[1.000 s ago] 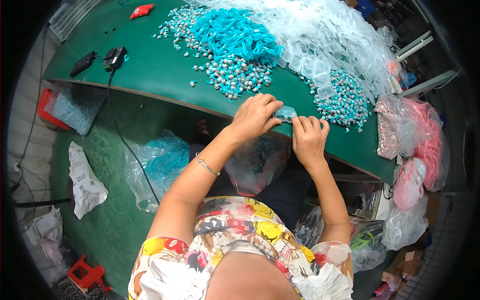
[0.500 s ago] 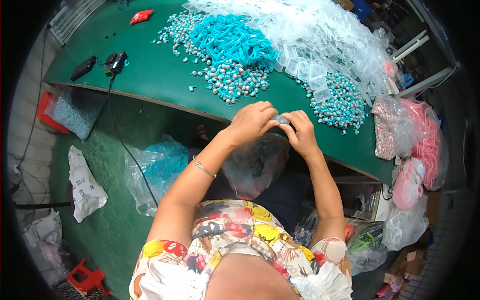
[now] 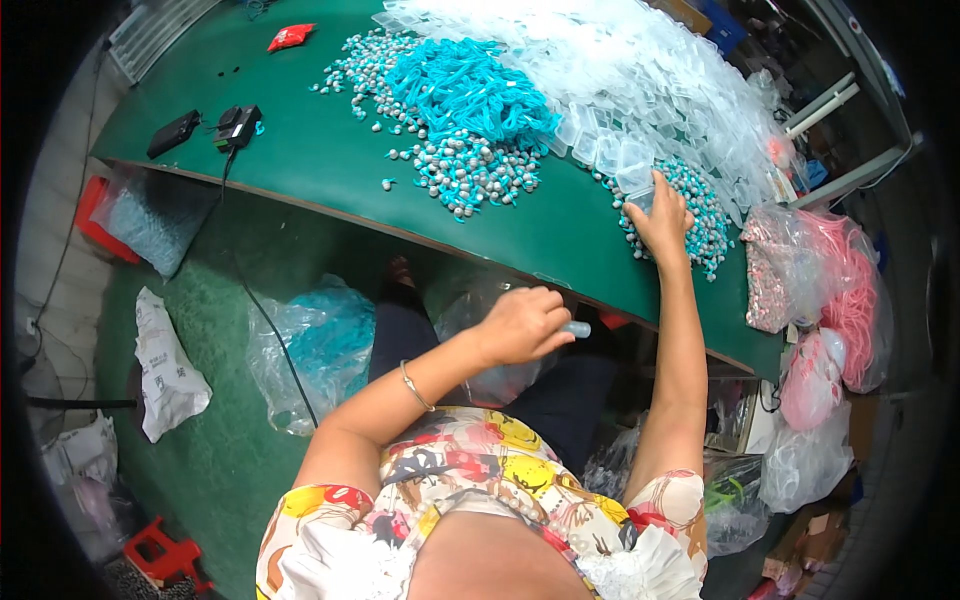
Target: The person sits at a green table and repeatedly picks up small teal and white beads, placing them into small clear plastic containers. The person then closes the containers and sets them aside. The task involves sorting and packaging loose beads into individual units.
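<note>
My left hand (image 3: 524, 325) is closed in front of the table's near edge. A small clear, bluish plastic box (image 3: 577, 328) sticks out past its fingers; the rest is hidden in the grip. My right hand (image 3: 662, 218) reaches over the table, its thumb and fingers on either side of another clear plastic box (image 3: 641, 199). That box lies at the left side of a pile of small grey-and-turquoise beads (image 3: 703, 205). Just beyond the right fingers are more clear boxes (image 3: 632, 158), at the front of a large heap.
A turquoise cord heap (image 3: 465, 85) lies on the green table (image 3: 300, 130), with more grey-and-turquoise beads (image 3: 465, 175) before it. Black devices (image 3: 236, 128) with a cable sit at the left. Bags of pink cord (image 3: 845, 290) hang at the right edge.
My hands have parted. The left has drawn back toward my body with the small box, while the right has moved away and to the right, onto a clear box by the bead pile.
</note>
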{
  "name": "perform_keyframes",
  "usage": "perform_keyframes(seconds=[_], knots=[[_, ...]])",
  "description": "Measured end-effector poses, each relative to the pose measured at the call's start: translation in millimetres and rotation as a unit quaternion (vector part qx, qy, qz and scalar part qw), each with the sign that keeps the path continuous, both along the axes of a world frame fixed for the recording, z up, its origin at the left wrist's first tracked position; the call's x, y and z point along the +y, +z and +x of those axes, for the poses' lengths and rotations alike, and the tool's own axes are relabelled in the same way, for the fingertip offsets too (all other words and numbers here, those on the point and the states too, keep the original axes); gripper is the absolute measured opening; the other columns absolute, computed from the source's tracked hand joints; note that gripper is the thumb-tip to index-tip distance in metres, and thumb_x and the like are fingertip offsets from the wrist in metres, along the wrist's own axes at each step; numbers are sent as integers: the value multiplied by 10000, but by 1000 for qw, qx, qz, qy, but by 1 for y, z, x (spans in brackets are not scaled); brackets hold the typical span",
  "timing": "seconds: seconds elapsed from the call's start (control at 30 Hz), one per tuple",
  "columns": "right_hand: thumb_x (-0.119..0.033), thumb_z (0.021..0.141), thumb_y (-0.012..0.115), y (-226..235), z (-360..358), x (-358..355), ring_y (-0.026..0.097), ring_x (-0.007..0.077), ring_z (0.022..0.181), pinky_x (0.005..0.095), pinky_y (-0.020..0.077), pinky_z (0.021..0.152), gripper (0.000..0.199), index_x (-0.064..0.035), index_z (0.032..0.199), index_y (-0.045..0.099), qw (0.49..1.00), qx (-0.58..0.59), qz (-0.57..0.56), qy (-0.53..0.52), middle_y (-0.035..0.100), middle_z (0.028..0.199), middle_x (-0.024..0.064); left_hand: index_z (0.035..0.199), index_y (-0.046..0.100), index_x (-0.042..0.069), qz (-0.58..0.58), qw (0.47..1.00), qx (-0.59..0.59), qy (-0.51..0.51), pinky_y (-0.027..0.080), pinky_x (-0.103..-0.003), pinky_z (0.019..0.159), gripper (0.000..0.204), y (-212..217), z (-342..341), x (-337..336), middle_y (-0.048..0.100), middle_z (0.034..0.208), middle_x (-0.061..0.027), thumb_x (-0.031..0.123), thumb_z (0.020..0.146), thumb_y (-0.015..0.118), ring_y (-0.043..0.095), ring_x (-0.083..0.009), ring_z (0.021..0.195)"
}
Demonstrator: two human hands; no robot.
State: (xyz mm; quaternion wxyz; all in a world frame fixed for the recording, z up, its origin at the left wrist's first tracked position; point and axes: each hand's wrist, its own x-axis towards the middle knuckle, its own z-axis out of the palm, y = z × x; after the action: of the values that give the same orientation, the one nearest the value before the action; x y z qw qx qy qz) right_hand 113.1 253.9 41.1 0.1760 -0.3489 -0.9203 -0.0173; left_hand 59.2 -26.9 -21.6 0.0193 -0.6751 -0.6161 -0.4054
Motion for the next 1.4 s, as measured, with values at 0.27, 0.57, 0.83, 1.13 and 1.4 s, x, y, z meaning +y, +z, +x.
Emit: perform_keyframes(seconds=[0.27, 0.57, 0.83, 1.13, 1.4], knots=[[-55, 785, 741, -2, 15, -32, 670, 237, 950, 343, 506, 843, 379, -59, 1155, 658, 925, 278, -155, 209, 691, 1067, 92, 970, 646, 69, 26, 998, -25, 46, 521, -413, 655, 232, 12, -18, -2, 596, 812, -104, 194, 802, 746, 636, -308, 769], [-55, 956, 615, -19, 8, -96, 614, 151, 1072, 289, 516, 899, 448, -1, 1372, 457, 589, 352, -675, 270, 627, 1214, 112, 1451, 418, 96, 19, 757, -648, -83, 514, -347, 848, 538, 41, -56, 34, 555, 1289, -68, 312, 995, 605, 575, -155, 1087], [-100, 818, 739, -6, 14, -117, 591, 250, 988, 329, 489, 840, 500, -9, 1272, 550, 905, 244, -227, 266, 581, 1154, 120, 1406, 436, 145, 25, 667, -723, -177, 469, -333, 972, 477, 22, -43, 47, 554, 1269, -67, 416, 1024, 528, 545, -159, 1167], [-77, 676, 807, 16, 13, -111, 551, 224, 878, 328, 465, 759, 417, -38, 1036, 599, 884, 222, -212, 352, 590, 1013, 85, 1457, 419, 95, -4, 707, -688, -161, 479, -339, 937, 564, 29, -37, 46, 545, 1298, -73, 447, 1025, 507, 545, -174, 1167], [-14, 749, 765, 4, 23, -100, 569, 144, 868, 289, 470, 790, 296, -31, 978, 577, 834, 257, -376, 311, 590, 935, 29, 1391, 485, 72, 43, 617, -780, -94, 504, -332, 911, 461, 25, -44, 50, 606, 1195, -97, 390, 1060, 446, 607, -193, 1076]])
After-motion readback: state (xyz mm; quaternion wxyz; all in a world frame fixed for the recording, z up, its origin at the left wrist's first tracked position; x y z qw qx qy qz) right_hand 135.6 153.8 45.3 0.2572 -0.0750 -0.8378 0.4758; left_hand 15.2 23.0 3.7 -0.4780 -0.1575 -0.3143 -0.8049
